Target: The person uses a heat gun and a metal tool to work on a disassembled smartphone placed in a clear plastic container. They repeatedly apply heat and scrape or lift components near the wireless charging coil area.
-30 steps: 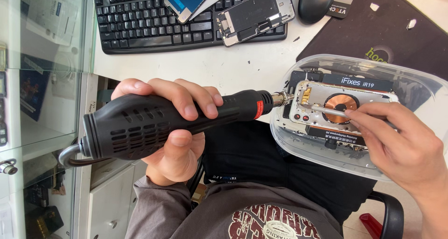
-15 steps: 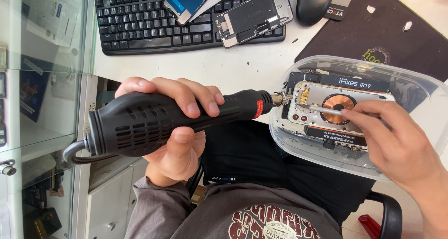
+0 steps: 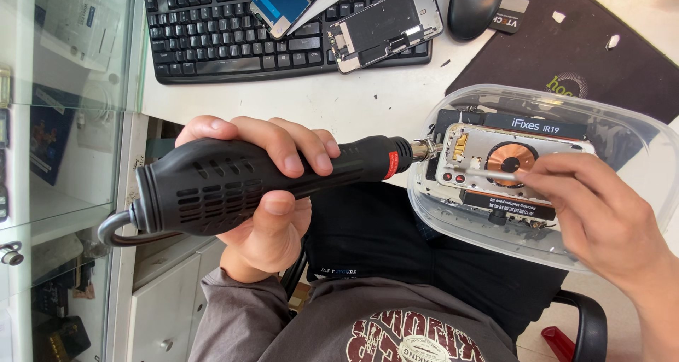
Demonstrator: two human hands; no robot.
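My left hand (image 3: 265, 192) grips a black rotary tool (image 3: 233, 182) with a red band near its nose; its metal tip (image 3: 426, 150) touches the left end of an opened phone housing (image 3: 509, 167). The housing shows a copper coil (image 3: 511, 157) and sits clamped on a black holder inside a clear plastic tub (image 3: 537, 107). My right hand (image 3: 601, 217) holds a thin metal tool (image 3: 488, 174) laid across the housing, just below the coil.
A black keyboard (image 3: 212, 40) lies at the top with a blue-screened phone (image 3: 283, 1) and a bare phone frame (image 3: 385, 26) on it. A black mouse (image 3: 475, 5) and dark mat (image 3: 601, 54) sit top right. Glass shelving (image 3: 56, 121) stands left.
The rotary tool and my left hand shifted slightly, its tip staying at the housing's left end. My right hand moved a little lower over the housing.
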